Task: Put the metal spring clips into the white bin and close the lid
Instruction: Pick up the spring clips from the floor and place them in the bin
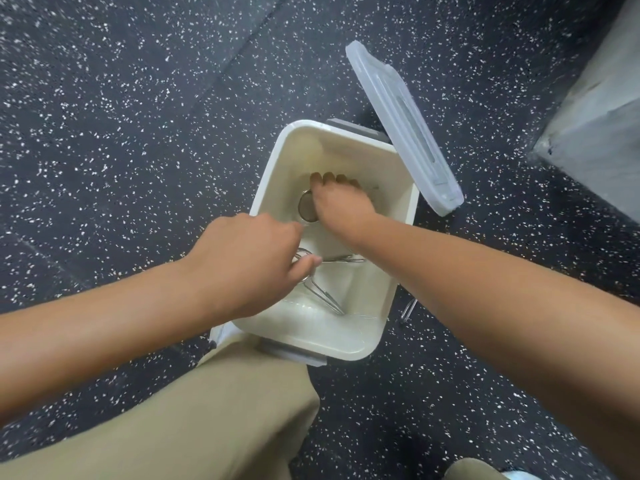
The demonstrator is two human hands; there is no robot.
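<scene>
The white bin stands open on the speckled floor in front of me. Its translucent lid leans off the bin's far right side. Both my hands are inside the bin. My left hand is closed on a metal spring clip whose wire legs point down toward the bin's near wall. My right hand reaches deeper, fingers curled over another spring clip with a round loop. One more wire clip lies on the floor just right of the bin.
My knee in tan trousers is right below the bin. A grey block stands at the right edge. Dark speckled floor surrounds everything.
</scene>
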